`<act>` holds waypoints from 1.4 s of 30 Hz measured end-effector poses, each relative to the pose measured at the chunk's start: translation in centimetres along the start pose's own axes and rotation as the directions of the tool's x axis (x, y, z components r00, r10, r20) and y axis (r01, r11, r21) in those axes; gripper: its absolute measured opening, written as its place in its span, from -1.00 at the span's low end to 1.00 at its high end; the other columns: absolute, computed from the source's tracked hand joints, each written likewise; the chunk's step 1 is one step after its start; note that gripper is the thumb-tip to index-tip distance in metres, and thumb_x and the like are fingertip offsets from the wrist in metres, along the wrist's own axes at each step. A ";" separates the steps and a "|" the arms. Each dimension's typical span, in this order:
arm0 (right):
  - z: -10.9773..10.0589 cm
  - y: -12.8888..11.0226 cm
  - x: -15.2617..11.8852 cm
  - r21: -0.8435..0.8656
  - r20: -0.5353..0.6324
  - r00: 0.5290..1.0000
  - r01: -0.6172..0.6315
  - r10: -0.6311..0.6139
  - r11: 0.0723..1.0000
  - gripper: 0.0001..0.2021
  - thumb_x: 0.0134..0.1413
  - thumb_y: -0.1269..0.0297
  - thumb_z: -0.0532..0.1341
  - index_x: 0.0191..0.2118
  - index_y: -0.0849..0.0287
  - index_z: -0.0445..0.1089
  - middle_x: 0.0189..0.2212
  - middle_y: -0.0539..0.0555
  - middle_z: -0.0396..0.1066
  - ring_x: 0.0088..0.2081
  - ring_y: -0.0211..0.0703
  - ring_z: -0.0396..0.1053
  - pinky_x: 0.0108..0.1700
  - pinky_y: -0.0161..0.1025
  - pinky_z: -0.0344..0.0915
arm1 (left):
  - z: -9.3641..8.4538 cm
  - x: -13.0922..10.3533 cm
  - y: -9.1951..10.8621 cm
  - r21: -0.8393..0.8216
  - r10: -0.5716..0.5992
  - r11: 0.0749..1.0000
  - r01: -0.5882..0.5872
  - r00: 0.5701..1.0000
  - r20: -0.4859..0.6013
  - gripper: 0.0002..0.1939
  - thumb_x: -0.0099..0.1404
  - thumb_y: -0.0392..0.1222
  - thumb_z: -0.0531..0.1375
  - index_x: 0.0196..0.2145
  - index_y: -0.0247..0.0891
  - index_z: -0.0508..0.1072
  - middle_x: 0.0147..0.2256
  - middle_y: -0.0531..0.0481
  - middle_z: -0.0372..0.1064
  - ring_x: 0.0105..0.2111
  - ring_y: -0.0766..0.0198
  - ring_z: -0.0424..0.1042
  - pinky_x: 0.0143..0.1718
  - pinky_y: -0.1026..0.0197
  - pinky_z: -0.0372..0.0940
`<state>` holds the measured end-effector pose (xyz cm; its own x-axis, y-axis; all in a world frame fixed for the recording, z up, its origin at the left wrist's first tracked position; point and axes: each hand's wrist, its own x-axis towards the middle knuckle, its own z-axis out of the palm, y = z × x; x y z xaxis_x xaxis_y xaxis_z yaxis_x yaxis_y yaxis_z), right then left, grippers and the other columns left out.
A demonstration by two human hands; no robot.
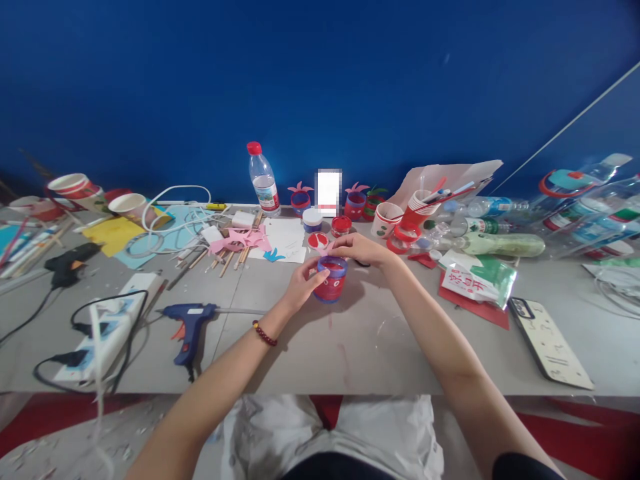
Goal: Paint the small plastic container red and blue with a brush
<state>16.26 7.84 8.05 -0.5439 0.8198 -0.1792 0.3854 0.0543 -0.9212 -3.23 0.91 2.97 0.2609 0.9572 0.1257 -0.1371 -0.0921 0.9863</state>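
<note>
A small red cup (pixel 331 288) with a blue rim, a blue base and white eye shapes stands on the table at the centre. My left hand (pixel 303 285) is wrapped round its left side, the thumb on its front. Over the cup's back rim, my right hand (pixel 361 249) pinches a pink paper piece (pixel 326 250). Whether that piece touches the rim I cannot tell. Just behind are a round lid with red paint (pixel 317 241), an open red paint jar (pixel 341 225) and a white-topped jar (pixel 313 219).
Left of my hands lie a blue glue gun (pixel 193 327), a power strip (pixel 113 327) and pink paper cutouts (pixel 243 240). A red-capped bottle (pixel 265 187) stands behind. To the right are paper cups (pixel 387 220), plastic bottles (pixel 503 245) and a phone (pixel 553 343).
</note>
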 end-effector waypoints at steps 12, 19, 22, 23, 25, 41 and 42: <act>0.2 0.8 0.5 0.021 -0.003 0.997 0.075 -0.075 0.997 -0.80 0.01 0.12 0.34 -0.33 0.14 0.56 -0.33 0.05 0.50 -0.32 -0.23 0.37 -0.23 -0.24 0.28 | 0.1 0.0 0.0 0.050 -0.018 0.999 0.019 0.999 -0.028 -0.55 0.16 0.09 0.32 -0.09 -0.26 0.56 -0.10 -0.17 0.56 -0.09 0.05 0.52 -0.04 0.08 0.39; 0.6 0.2 0.3 -0.001 -0.061 0.993 0.098 -0.097 0.995 -0.80 0.01 0.12 0.34 -0.35 0.15 0.55 -0.33 0.05 0.50 -0.30 -0.21 0.38 -0.21 -0.23 0.28 | 0.2 0.0 0.3 0.064 -0.010 0.998 0.012 0.999 -0.033 -0.58 0.20 0.11 0.27 -0.13 -0.25 0.58 -0.17 -0.11 0.59 -0.17 0.08 0.53 -0.09 0.09 0.41; 0.5 0.2 0.3 0.004 -0.061 0.993 0.097 -0.097 0.995 -0.80 0.01 0.12 0.34 -0.35 0.15 0.56 -0.33 0.06 0.51 -0.30 -0.21 0.38 -0.22 -0.24 0.28 | 0.2 0.1 0.2 0.070 -0.009 0.997 0.011 0.999 -0.034 -0.59 0.20 0.13 0.26 -0.16 -0.25 0.59 -0.23 -0.08 0.59 -0.24 0.12 0.53 -0.16 0.12 0.41; 0.4 0.3 0.3 0.000 -0.061 0.993 0.097 -0.097 0.995 -0.80 0.02 0.12 0.33 -0.35 0.15 0.56 -0.34 0.06 0.51 -0.31 -0.21 0.38 -0.23 -0.24 0.28 | 0.2 0.1 0.3 0.069 -0.009 0.998 0.012 0.999 -0.034 -0.59 0.20 0.13 0.26 -0.17 -0.25 0.59 -0.24 -0.08 0.59 -0.24 0.13 0.52 -0.16 0.12 0.40; 0.3 0.4 0.3 -0.014 -0.072 0.992 0.100 -0.100 0.995 -0.79 0.02 0.11 0.33 -0.33 0.15 0.57 -0.34 0.06 0.51 -0.32 -0.21 0.37 -0.26 -0.24 0.27 | 0.2 0.1 0.3 0.062 -0.012 0.998 0.014 0.999 -0.033 -0.58 0.21 0.13 0.25 -0.17 -0.26 0.58 -0.21 -0.09 0.59 -0.22 0.12 0.52 -0.14 0.12 0.40; 0.6 -1.1 -0.1 0.079 -0.321 0.947 0.030 -0.003 0.996 -0.63 0.13 -0.09 0.20 -0.25 0.14 0.50 -0.24 0.12 0.48 -0.23 -0.15 0.36 -0.29 -0.25 0.32 | 0.0 0.3 0.3 -0.025 -0.065 0.998 0.062 0.990 -0.127 -0.54 0.15 0.17 0.31 -0.17 -0.26 0.56 -0.19 -0.09 0.57 -0.19 0.14 0.50 -0.12 0.15 0.36; 0.4 -1.2 -0.1 0.097 -0.332 0.943 0.032 0.003 0.995 -0.63 0.13 -0.08 0.21 -0.23 0.15 0.48 -0.20 0.14 0.47 -0.21 -0.14 0.36 -0.27 -0.25 0.33 | -0.1 0.3 0.2 -0.039 -0.068 0.997 0.063 0.986 -0.154 -0.54 0.14 0.17 0.31 -0.18 -0.26 0.56 -0.20 -0.08 0.56 -0.20 0.15 0.50 -0.13 0.16 0.36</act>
<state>15.53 7.48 9.01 -0.2642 0.9628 -0.0565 0.2935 0.0244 -0.9556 -3.24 1.22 3.21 0.1198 0.9920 0.0403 -0.1574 -0.0211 0.9873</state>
